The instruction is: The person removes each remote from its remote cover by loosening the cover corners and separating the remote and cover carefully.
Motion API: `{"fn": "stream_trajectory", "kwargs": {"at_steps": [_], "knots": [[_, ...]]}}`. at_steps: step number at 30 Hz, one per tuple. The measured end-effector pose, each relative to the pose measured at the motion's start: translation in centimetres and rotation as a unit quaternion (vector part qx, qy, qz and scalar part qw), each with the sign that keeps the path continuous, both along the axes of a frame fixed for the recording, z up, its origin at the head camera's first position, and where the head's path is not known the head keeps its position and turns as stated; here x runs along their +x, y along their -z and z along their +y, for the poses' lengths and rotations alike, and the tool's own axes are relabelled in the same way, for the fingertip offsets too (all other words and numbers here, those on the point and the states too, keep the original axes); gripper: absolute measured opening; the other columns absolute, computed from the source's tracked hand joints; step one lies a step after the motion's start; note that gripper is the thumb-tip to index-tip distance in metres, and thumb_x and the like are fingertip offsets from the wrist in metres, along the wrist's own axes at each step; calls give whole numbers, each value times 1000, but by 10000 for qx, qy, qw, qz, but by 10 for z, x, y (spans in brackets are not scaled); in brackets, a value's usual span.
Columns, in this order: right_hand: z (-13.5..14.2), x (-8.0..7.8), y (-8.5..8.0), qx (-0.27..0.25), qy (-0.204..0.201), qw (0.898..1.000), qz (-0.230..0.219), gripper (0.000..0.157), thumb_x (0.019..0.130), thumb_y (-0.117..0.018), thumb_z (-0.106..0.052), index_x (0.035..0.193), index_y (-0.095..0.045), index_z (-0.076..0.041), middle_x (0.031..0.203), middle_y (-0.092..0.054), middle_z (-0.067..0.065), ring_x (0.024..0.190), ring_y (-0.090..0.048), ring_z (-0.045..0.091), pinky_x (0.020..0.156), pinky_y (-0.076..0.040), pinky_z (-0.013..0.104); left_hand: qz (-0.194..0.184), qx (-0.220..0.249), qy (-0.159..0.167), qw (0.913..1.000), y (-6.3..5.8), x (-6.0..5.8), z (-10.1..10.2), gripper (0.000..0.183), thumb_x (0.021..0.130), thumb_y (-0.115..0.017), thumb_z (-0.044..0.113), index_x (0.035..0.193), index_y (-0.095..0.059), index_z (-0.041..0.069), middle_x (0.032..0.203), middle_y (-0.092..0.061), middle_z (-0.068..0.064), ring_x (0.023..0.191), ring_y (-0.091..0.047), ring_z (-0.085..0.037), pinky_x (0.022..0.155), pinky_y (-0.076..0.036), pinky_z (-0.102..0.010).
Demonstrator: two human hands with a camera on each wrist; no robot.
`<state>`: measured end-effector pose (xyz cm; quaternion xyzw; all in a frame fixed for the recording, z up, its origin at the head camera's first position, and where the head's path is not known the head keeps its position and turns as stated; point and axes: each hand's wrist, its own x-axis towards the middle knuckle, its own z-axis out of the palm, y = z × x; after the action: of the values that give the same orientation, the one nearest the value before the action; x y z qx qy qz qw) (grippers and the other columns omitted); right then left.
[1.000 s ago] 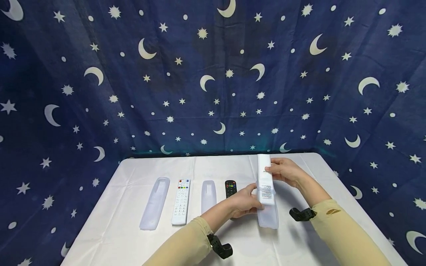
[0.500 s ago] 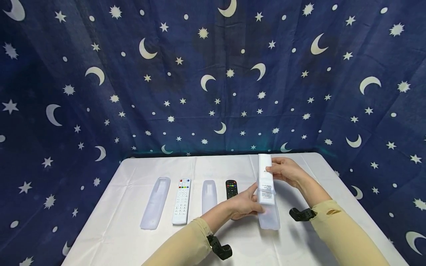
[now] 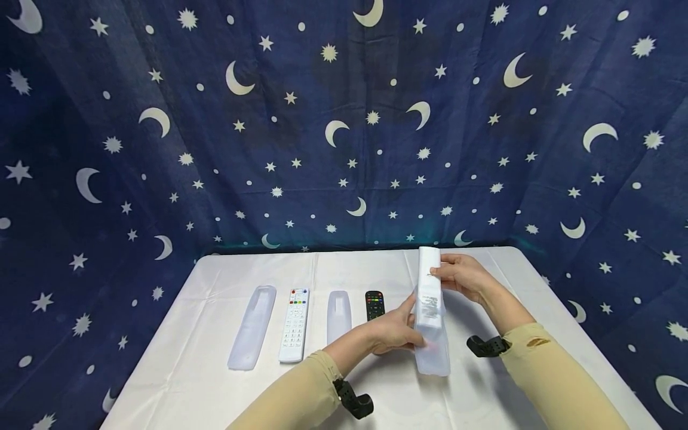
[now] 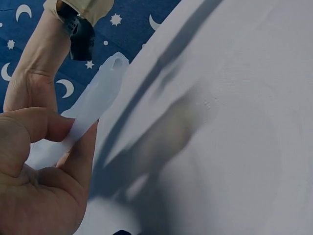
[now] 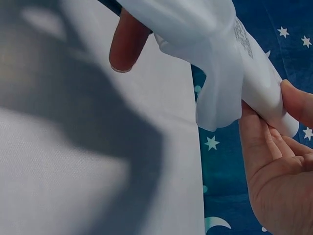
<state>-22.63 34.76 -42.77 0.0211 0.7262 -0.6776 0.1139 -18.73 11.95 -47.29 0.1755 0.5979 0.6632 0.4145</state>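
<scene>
A white remote control (image 3: 428,275), its printed back turned up, is tilted over the right part of the table. Its lower end sits in a translucent silicone cover (image 3: 433,360). My left hand (image 3: 396,328) pinches that cover along its left side, thumb on top; the left wrist view shows the cover (image 4: 103,90) between thumb and fingers. Near the remote's upper end, my right hand (image 3: 463,278) grips it by the edge. In the right wrist view, the loose mouth of the cover (image 5: 220,93) hangs around the remote (image 5: 264,81).
To the left lie an empty translucent cover (image 3: 251,331), a white remote with buttons up (image 3: 294,325), a shorter translucent cover (image 3: 338,313) and a black remote (image 3: 374,303) partly behind my left hand. A white cloth covers the table (image 3: 183,358); a starry curtain (image 3: 301,149) hangs behind.
The cover has slid slightly down the white remote, so more of the printed label shows. The remote's top has risen a little. Both hands keep their grips.
</scene>
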Motion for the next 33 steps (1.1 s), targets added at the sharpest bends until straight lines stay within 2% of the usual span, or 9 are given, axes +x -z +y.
{"fn": "stream_trajectory", "kwargs": {"at_steps": [3,7,10,18,21,26,28,33], "knots": [[-3,0,0,-42,26,10000,3,67,99,-65,-4,149,-28,19,106,-69,7,89,-70,15,81,-60,30,59,-30,-258,9996,2,1,2,99,85,-64,-15,163,-19,26,118,-69,-9,104,-66,-27,87,-57,-46],[-6,1,2,-2,41,10000,59,69,99,-64,-6,152,-25,15,115,-66,11,93,-70,15,84,-59,30,263,-168,-863,9958,6,4,7,72,92,-70,0,154,-36,15,110,-71,-9,101,-69,-26,87,-58,-47],[-8,2,4,49,29,9999,86,70,100,-65,-7,153,-25,14,118,-65,13,94,-70,15,85,-59,30,354,-309,-1091,9929,9,8,9,66,91,-73,-2,148,-42,12,106,-71,-8,99,-69,-26,86,-59,-49],[-2,1,7,35,284,9995,99,67,98,-66,-6,151,-29,16,110,-67,8,91,-70,14,83,-59,30,370,-330,-871,9950,9,15,9,72,87,-70,-14,148,-44,15,105,-70,-10,99,-69,-30,85,-58,-54],[3,-2,8,89,524,9984,168,69,99,-67,-7,152,-28,15,116,-65,13,91,-69,14,82,-60,30,252,-394,-884,9950,11,20,7,75,84,-69,-18,147,-44,14,104,-71,-10,99,-69,-31,86,-57,-57],[12,-4,6,183,790,9962,312,75,99,-68,-9,154,-23,13,134,-57,23,92,-68,12,81,-59,28,164,-515,-1001,9935,14,23,8,78,81,-70,-20,147,-44,12,101,-71,-10,96,-71,-32,84,-58,-56],[16,-4,3,187,889,9950,408,76,99,-68,-10,155,-22,12,132,-57,20,92,-68,10,82,-59,27,165,-615,-1036,9926,14,23,9,77,81,-70,-21,147,-44,10,101,-71,-10,96,-70,-32,84,-58,-56],[30,-1,-13,126,1396,9875,724,78,98,-69,-11,155,-22,12,106,-64,-2,86,-68,6,77,-58,23,198,-863,-1049,9905,10,22,12,76,80,-70,-20,146,-42,6,103,-67,-12,96,-69,-34,84,-57,-59]]}}
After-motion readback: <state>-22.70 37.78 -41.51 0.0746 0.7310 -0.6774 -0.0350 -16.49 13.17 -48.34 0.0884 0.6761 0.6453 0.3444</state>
